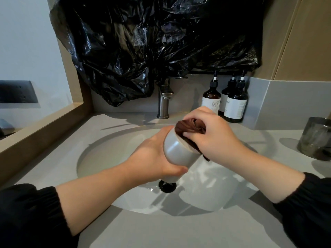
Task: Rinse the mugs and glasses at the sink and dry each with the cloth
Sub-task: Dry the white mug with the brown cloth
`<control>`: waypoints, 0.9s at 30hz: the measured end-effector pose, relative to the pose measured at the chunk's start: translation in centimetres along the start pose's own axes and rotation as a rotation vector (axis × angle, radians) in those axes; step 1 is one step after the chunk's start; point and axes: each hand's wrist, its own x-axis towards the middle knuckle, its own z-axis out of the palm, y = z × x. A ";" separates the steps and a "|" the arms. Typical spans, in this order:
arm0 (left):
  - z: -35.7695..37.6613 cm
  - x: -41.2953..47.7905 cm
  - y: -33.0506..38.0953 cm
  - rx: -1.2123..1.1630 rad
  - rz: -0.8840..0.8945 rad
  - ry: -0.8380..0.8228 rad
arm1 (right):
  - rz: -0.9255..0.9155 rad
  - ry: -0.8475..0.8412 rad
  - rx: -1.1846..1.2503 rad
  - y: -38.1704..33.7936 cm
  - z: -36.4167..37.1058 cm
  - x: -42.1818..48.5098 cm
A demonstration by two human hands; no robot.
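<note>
A pale grey mug [176, 151] is tilted over the sink [100, 158], its mouth pointing up and to the right. My left hand [152, 158] grips it round the base and side. My right hand [213, 135] holds a dark brown cloth [188, 127] that is stuffed into the mug's mouth and wrapped over its rim. A tail of the cloth hangs below my right wrist. A smoky grey glass [316, 138] stands on the counter at the far right.
The faucet [163, 102] stands behind the sink with no water running. The drain [167, 186] is just below the mug. Three brown pump bottles [232, 102] sit at the back right. A black plastic bag [152, 42] covers the wall above.
</note>
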 end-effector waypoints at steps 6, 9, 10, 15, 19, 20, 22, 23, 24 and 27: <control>-0.2 0.3 -0.4 -0.115 -0.126 -0.020 | -0.055 -0.145 -0.042 -0.3 -2.6 0.0; 0.1 0.5 -0.7 -0.170 -0.178 -0.047 | -0.078 -0.019 -0.144 -0.4 -2.8 -0.3; 0.1 0.5 -0.7 -0.195 -0.179 -0.057 | -0.156 -0.032 -0.178 -0.9 -2.3 -0.7; 0.0 0.5 -0.6 -0.170 -0.145 -0.122 | -0.418 -0.091 -0.385 0.2 -0.6 -1.0; -0.4 0.4 -0.8 -0.271 -0.270 -0.125 | 0.001 0.051 -0.170 2.2 -1.7 0.0; -0.5 0.4 -0.7 -0.291 -0.262 -0.113 | 0.012 0.061 -0.098 2.0 -1.8 -0.2; -0.7 0.2 -0.3 -0.326 -0.226 -0.071 | -0.120 0.006 -0.021 0.8 -1.7 -1.0; -0.8 0.2 -0.3 -0.318 -0.190 -0.057 | -0.194 -0.047 -0.001 0.4 -1.6 -1.4; -0.9 0.1 -0.4 -0.286 -0.144 -0.055 | -0.209 -0.098 0.013 0.4 -1.7 -1.4; -1.4 -0.3 0.0 -0.106 0.000 -0.095 | -0.011 -0.051 -0.022 2.0 -2.4 -0.2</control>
